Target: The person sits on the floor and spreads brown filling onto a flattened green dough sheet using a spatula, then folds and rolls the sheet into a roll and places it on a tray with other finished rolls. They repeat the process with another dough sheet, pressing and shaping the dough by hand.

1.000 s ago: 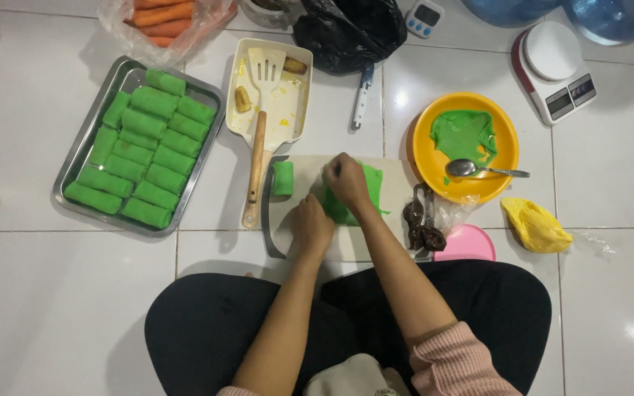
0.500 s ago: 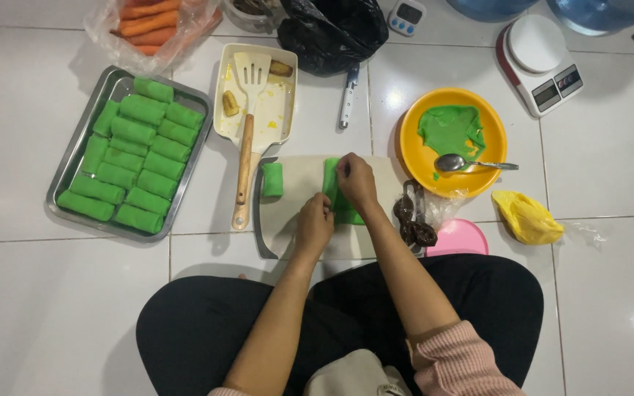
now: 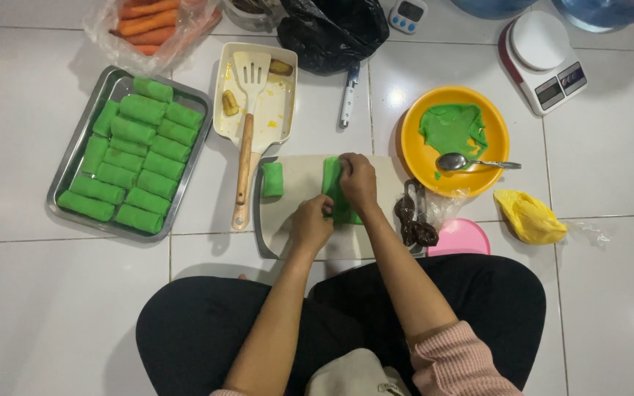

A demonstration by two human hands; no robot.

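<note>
2 hands (image 3: 335, 202) on green crepe (image 3: 334, 192)

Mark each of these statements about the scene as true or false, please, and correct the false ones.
1. Both hands are on the green wrap on the board. True: left hand, right hand.
2. The tray holds orange rolls. False: its rolls are green.
3. A spoon lies in the yellow plate. True.
4. The spatula lies on the scale. False: its blade rests in the white dish; the scale is bare.
5. One finished roll lies on the board, left of the hands. True.
</note>
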